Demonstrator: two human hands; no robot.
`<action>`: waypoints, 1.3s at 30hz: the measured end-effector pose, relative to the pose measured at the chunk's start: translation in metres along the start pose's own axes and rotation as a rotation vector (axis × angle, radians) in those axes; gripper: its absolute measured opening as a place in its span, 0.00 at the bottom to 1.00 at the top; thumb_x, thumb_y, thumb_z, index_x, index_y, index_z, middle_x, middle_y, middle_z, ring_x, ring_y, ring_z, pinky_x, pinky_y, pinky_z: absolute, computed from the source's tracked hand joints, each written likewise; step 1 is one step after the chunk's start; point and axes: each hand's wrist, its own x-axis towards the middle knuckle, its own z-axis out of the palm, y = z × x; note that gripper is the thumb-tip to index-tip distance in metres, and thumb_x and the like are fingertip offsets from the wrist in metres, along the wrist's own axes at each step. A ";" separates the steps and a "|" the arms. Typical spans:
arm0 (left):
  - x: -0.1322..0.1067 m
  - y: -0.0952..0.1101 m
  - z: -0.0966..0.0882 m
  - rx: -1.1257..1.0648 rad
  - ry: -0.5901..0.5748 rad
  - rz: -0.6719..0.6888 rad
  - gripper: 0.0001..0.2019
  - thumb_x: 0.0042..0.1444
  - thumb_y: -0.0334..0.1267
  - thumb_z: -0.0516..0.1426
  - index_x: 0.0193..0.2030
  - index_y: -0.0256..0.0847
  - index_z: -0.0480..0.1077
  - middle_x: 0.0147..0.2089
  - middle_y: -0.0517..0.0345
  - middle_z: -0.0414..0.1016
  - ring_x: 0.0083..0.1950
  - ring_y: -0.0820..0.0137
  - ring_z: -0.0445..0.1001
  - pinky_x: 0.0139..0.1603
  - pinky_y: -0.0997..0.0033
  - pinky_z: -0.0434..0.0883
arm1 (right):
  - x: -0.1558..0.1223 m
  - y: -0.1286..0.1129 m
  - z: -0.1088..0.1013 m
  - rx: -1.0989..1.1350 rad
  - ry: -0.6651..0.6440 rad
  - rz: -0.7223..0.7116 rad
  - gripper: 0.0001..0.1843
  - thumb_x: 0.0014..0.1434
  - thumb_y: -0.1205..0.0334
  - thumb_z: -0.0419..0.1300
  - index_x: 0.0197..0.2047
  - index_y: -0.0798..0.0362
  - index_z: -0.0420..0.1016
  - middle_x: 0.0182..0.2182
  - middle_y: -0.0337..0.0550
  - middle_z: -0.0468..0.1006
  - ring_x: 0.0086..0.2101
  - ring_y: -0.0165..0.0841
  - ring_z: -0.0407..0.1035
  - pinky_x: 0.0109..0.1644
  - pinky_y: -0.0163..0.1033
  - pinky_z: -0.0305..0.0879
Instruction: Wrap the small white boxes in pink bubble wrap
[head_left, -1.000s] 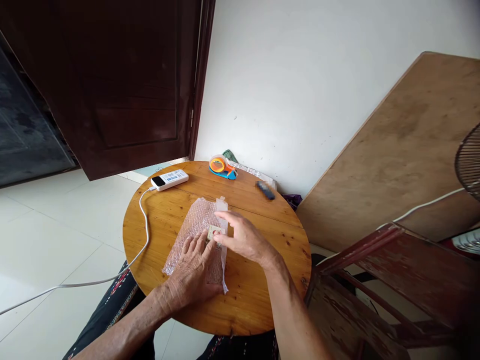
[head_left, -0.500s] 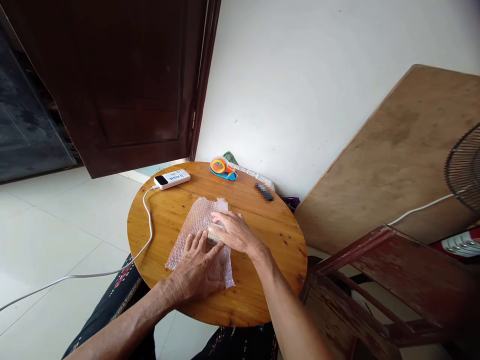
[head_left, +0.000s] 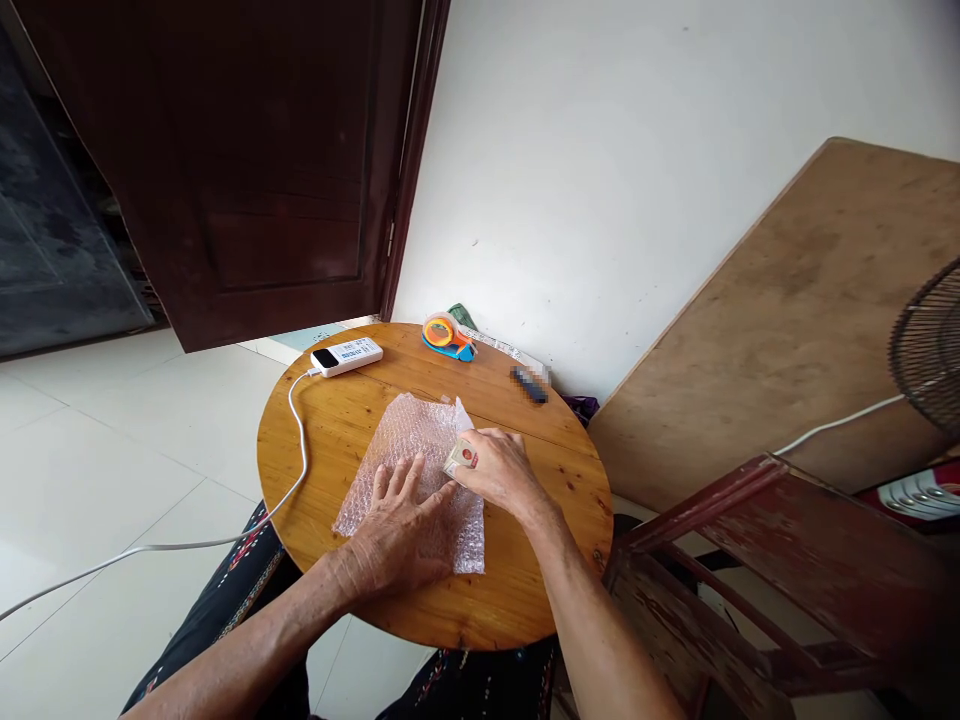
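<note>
A sheet of bubble wrap [head_left: 409,440] lies spread on the round wooden table [head_left: 517,590]. My left hand [head_left: 401,520] rests flat on its near half, fingers stretched out and apart. My right hand [head_left: 499,468] is at the sheet's right edge, its fingers pinched on a small flat pale item with a red dot [head_left: 461,456], which is tilted up off the wrap. A clear strip [head_left: 460,412] sticks up from the sheet just beyond that item.
At the table's far edge lie a white device [head_left: 346,356] with a white cable [head_left: 296,450], an orange and blue tape dispenser [head_left: 444,334] and a small dark object [head_left: 529,383]. A wooden board [head_left: 787,320] leans on the wall; a red wooden frame [head_left: 757,560] stands at right.
My right hand slid right and pulled the small pale item up to the sheet's right edge. The left hand stayed pressed flat on the wrap. The camera shifted slightly.
</note>
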 end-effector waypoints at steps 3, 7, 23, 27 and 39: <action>0.002 -0.003 0.003 0.034 -0.008 0.002 0.50 0.43 0.53 0.68 0.72 0.50 0.53 0.76 0.40 0.40 0.75 0.37 0.36 0.71 0.31 0.37 | -0.008 0.017 -0.004 -0.044 -0.037 0.046 0.05 0.53 0.61 0.61 0.34 0.52 0.74 0.36 0.45 0.80 0.43 0.40 0.69 0.41 0.39 0.47; 0.003 -0.007 0.003 0.066 -0.014 0.051 0.47 0.43 0.57 0.67 0.70 0.46 0.58 0.74 0.38 0.48 0.75 0.37 0.40 0.70 0.29 0.38 | -0.018 0.032 0.000 -0.043 -0.083 0.101 0.11 0.55 0.62 0.59 0.43 0.51 0.75 0.37 0.45 0.80 0.42 0.41 0.69 0.39 0.39 0.45; 0.074 0.009 -0.012 0.114 -0.022 0.232 0.41 0.51 0.46 0.64 0.69 0.37 0.54 0.73 0.40 0.54 0.75 0.51 0.48 0.72 0.49 0.51 | -0.026 0.032 0.014 0.056 -0.014 0.112 0.15 0.55 0.65 0.58 0.46 0.47 0.74 0.39 0.41 0.81 0.42 0.39 0.70 0.40 0.38 0.50; 0.098 -0.006 0.009 0.072 -0.034 0.297 0.52 0.45 0.57 0.66 0.71 0.38 0.51 0.74 0.38 0.49 0.75 0.47 0.45 0.73 0.42 0.45 | -0.029 0.041 0.010 0.054 -0.030 0.126 0.17 0.54 0.64 0.59 0.49 0.46 0.75 0.38 0.41 0.81 0.42 0.40 0.71 0.41 0.38 0.53; 0.099 -0.006 0.018 0.026 0.056 0.357 0.42 0.44 0.60 0.66 0.64 0.45 0.65 0.70 0.41 0.57 0.73 0.42 0.49 0.70 0.34 0.44 | -0.035 0.029 -0.001 0.306 0.305 -0.119 0.19 0.60 0.68 0.55 0.53 0.50 0.75 0.51 0.47 0.78 0.52 0.40 0.69 0.58 0.46 0.62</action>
